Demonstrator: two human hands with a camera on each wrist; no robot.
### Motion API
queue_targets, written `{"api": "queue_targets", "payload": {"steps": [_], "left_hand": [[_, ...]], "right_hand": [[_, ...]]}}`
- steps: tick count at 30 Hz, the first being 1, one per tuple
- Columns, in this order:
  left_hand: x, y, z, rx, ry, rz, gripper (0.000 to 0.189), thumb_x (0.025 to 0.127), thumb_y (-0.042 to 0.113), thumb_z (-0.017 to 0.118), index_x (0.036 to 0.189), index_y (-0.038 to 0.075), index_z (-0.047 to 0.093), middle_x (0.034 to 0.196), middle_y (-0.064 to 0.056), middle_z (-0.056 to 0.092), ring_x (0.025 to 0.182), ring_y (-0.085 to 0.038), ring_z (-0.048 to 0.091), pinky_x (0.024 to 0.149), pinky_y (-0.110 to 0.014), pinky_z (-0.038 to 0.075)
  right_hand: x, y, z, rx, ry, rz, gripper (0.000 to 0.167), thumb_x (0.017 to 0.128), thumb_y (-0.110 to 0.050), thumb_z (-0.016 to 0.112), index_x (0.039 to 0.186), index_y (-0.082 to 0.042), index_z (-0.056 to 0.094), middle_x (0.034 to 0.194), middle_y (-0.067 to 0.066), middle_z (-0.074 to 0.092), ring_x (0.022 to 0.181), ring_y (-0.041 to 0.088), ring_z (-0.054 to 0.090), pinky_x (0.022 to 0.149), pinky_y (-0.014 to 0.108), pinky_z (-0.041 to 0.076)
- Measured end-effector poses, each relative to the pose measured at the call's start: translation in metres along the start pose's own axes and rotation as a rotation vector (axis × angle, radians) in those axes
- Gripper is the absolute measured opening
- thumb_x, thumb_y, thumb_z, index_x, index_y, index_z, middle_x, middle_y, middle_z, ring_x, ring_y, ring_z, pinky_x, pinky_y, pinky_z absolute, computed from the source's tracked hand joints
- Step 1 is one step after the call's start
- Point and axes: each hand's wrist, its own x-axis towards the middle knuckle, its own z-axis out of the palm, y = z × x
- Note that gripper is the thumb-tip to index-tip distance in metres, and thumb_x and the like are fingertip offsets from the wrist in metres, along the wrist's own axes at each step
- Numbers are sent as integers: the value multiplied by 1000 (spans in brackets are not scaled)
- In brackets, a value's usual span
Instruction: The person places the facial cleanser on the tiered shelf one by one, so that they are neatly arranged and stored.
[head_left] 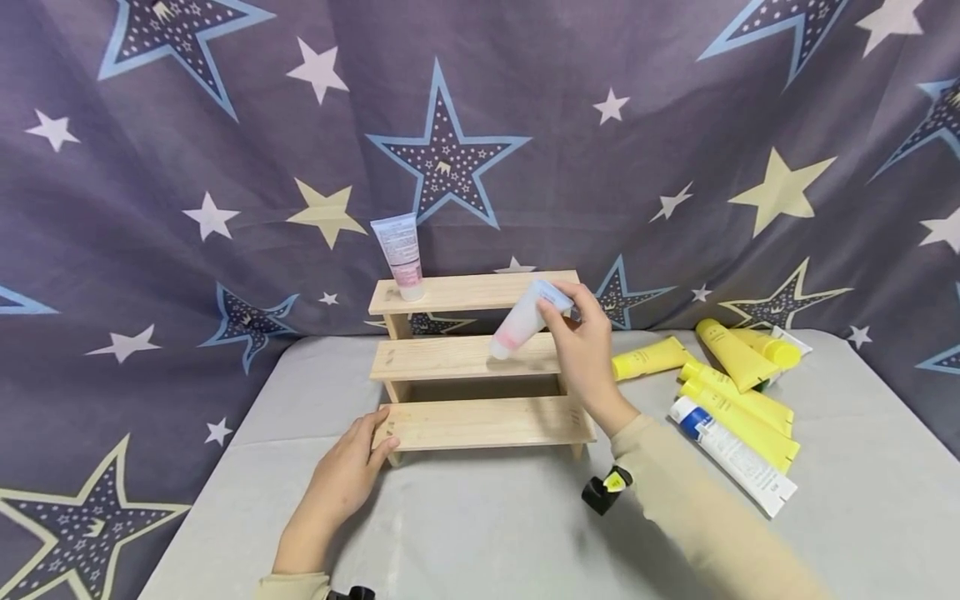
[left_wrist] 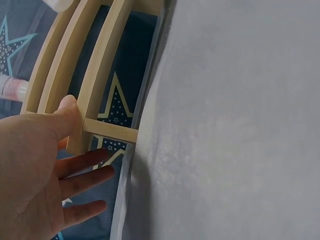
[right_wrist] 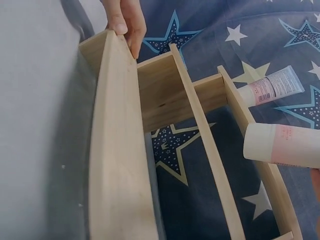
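A three-tier wooden display stand [head_left: 487, 425] stands on the covered table. On the left end of its top tier, a white-and-pink squeeze tube [head_left: 401, 257] rests upright on its cap. My right hand [head_left: 585, 346] pinches a second white-and-pink tube [head_left: 525, 321] by its flat end; it tilts, cap down, above the middle tier. In the right wrist view, that held tube [right_wrist: 287, 145] appears near the top tier. My left hand [head_left: 351, 467] grips the left end of the lowest tier, thumb on top, as the left wrist view shows with the hand [left_wrist: 40, 165] at the wood's edge.
Right of the stand lies a pile of yellow tubes [head_left: 738, 354], with a white-and-blue tube [head_left: 731, 454] in front. A star-patterned curtain [head_left: 480, 100] hangs behind the table [head_left: 480, 525]. Each wrist wears a black strap.
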Motion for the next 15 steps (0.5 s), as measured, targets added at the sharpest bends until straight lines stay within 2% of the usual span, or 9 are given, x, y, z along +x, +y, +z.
{"api": "queue_targets", "payload": {"steps": [6,13,15], "left_hand": [[1,0,0,12,10,27,54,104,30,52,149,3,39,146,-23,46,130,-43,47,103,-60,39],[2,-1,0,1,14,35,54,103,28,54,148,2,40,145,-24,47,130,-44,47,104,-60,39],[2,0,0,2,14,29,54,102,28,56,148,2,42,144,-24,48,130,-44,47,104,-60,39]], "right_hand": [[12,-2,3,9,1,-12,24,94,4,63,117,13,62,116,27,61,97,14,54,78,20,49],[26,37,9,-25,-10,-49,23,95,-7,67,116,2,66,112,14,64,98,12,57,79,33,52],[28,35,11,-31,-16,-52,23,95,-7,67,117,2,66,112,14,64,99,13,58,78,34,53]]}}
